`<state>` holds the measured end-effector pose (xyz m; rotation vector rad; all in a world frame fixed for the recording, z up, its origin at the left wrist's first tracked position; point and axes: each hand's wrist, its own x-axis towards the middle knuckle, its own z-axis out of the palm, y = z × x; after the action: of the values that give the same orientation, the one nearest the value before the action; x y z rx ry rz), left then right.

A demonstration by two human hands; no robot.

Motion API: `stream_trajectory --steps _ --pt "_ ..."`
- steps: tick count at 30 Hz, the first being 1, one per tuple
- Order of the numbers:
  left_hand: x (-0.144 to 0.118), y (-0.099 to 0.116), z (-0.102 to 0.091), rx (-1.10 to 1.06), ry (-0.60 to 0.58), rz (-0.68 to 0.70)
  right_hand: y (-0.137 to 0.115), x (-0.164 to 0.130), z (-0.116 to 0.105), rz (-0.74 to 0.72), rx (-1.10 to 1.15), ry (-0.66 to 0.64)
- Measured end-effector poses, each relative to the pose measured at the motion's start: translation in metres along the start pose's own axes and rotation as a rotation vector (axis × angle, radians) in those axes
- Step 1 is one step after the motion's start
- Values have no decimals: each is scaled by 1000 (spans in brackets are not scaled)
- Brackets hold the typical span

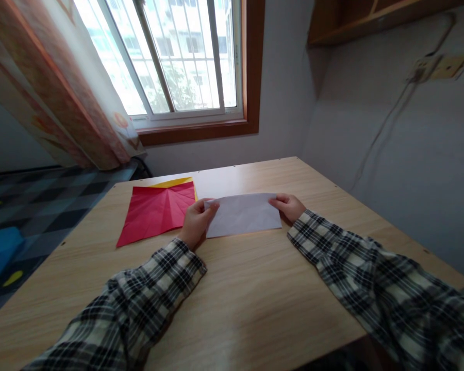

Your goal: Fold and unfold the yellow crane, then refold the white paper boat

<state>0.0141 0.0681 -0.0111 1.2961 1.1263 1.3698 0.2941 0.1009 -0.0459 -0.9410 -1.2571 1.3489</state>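
Observation:
A white sheet of paper (245, 215) is stretched between my two hands, just over the table. My left hand (199, 219) pinches its upper left corner, thumb on top. At the upper right corner, my right hand (289, 206) grips the paper between thumb and fingers. The fingers behind the sheet are hidden. To the left of my left hand lies a creased red sheet of paper (154, 214), with fold lines fanning out from its upper edge. A yellow sheet of paper (178, 182) shows from underneath it.
The light wooden table (255, 288) reaches toward a wall and a barred window (178, 56). A patterned curtain (58, 77) hangs at the left beside a checked bed cover (62, 206). On the right wall are a socket with a cable (386, 121) and a wooden shelf (355, 31).

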Motion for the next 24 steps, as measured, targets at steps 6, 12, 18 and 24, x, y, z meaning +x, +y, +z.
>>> stream_trajectory --steps 6,12,18,24 --pt "0 -1 0 21 9 10 -1 0 0 4 -2 30" --pt "0 -2 -1 17 6 7 -3 -2 2 23 24 11" --pt "0 -1 0 10 -1 -5 -2 -1 0 11 19 7" --pt "-2 1 2 -18 3 -26 -4 -3 2 29 60 0"
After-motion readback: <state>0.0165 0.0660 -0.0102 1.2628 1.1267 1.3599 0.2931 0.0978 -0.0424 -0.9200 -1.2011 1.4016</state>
